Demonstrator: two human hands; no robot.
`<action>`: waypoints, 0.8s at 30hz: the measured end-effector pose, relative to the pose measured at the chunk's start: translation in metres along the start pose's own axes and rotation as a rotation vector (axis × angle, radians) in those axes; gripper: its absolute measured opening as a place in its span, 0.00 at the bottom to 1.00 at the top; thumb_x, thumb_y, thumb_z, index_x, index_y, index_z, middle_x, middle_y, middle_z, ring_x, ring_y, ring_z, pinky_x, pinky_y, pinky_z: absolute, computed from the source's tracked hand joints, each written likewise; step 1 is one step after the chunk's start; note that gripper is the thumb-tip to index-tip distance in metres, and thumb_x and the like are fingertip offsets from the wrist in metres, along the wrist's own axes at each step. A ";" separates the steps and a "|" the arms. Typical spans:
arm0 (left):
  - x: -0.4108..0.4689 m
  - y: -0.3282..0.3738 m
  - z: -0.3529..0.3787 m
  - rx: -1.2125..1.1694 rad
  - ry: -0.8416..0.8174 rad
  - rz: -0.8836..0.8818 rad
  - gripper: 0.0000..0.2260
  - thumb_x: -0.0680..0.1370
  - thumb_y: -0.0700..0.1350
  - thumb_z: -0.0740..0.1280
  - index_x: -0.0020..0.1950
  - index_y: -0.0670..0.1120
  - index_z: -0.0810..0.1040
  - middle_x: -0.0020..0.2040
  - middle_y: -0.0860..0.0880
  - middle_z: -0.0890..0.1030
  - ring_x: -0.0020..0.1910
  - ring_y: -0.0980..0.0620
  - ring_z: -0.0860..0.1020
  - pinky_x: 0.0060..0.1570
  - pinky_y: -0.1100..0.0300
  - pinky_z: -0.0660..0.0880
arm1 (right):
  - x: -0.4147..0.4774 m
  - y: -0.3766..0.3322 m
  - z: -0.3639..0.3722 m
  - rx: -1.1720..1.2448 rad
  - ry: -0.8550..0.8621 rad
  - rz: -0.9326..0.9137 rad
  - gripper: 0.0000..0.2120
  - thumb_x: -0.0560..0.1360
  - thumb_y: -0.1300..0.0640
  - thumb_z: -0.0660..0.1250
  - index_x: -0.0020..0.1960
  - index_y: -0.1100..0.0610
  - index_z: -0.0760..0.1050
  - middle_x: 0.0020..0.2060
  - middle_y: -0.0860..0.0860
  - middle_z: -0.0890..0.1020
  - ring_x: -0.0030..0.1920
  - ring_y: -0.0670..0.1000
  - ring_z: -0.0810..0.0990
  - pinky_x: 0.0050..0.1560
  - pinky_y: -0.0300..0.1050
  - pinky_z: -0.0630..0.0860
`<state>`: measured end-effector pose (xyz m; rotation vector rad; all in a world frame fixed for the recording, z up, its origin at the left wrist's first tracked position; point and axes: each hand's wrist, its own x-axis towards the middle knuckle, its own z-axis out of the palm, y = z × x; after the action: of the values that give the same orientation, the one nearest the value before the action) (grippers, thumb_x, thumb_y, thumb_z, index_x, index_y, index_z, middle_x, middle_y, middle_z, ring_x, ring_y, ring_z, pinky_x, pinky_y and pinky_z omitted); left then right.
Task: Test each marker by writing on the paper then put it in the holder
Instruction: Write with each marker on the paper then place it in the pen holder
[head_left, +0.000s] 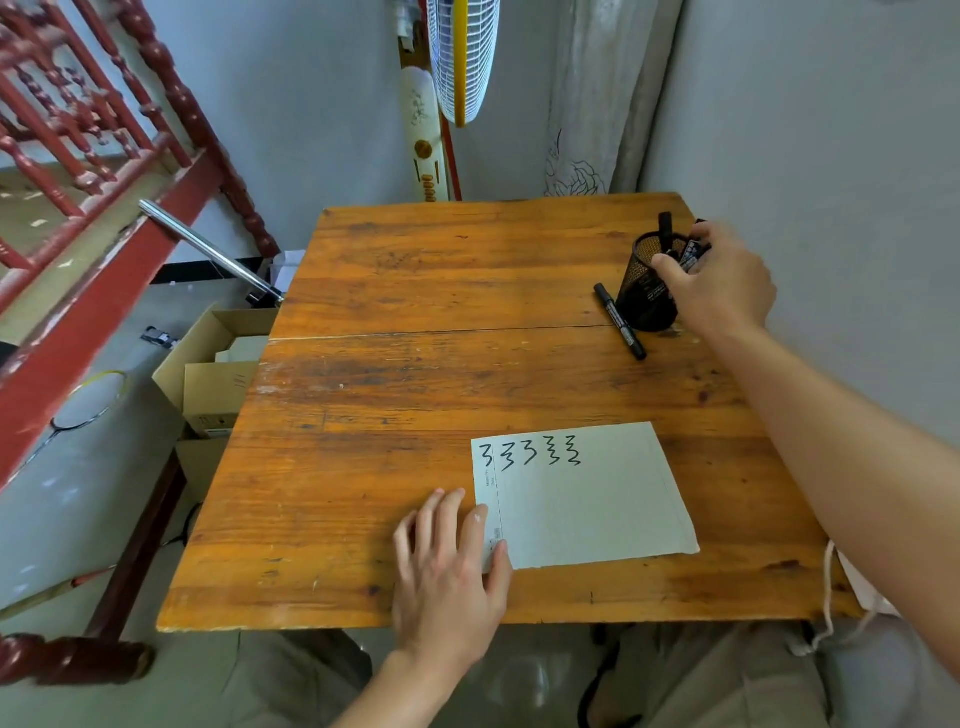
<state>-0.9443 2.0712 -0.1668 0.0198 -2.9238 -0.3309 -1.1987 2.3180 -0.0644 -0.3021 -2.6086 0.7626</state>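
A white sheet of paper (587, 499) lies on the wooden table (415, 364) near its front edge, with several black squiggles along its top. My left hand (449, 577) rests flat, fingers apart, on the paper's left edge. At the far right stands a black mesh holder (647, 291) with markers sticking out of it. My right hand (719, 280) is at the holder's rim, fingers closed around a black marker (691, 254) that points down into it. Another black marker (621, 322) lies on the table just left of the holder.
A grey wall runs close along the table's right side. A white fan (462, 57) stands behind the far edge. Cardboard boxes (213, 379) and a red wooden railing (93, 156) are to the left of the table. A metal tube (208, 249) leans by the left corner.
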 end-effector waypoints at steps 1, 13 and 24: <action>0.000 0.000 0.000 0.001 0.002 -0.001 0.18 0.76 0.55 0.57 0.56 0.47 0.78 0.60 0.44 0.77 0.63 0.44 0.71 0.60 0.43 0.67 | -0.004 -0.002 -0.001 0.019 0.022 -0.036 0.22 0.75 0.41 0.66 0.65 0.51 0.72 0.46 0.52 0.83 0.47 0.54 0.81 0.45 0.49 0.75; 0.000 0.002 -0.001 0.001 0.018 0.003 0.18 0.76 0.54 0.57 0.56 0.46 0.78 0.60 0.44 0.77 0.63 0.44 0.71 0.60 0.42 0.67 | -0.036 0.006 0.057 -0.485 -0.339 -0.199 0.12 0.78 0.50 0.63 0.57 0.54 0.76 0.48 0.57 0.81 0.48 0.61 0.80 0.43 0.50 0.73; -0.001 0.001 -0.001 -0.009 0.029 0.007 0.18 0.76 0.54 0.56 0.56 0.46 0.78 0.60 0.44 0.77 0.63 0.44 0.71 0.60 0.42 0.68 | -0.059 -0.012 0.014 0.167 -0.437 0.096 0.12 0.74 0.55 0.67 0.57 0.55 0.76 0.46 0.55 0.81 0.44 0.55 0.81 0.43 0.52 0.80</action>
<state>-0.9432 2.0720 -0.1660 0.0122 -2.8927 -0.3399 -1.1535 2.2830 -0.0875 -0.2338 -2.9201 1.1873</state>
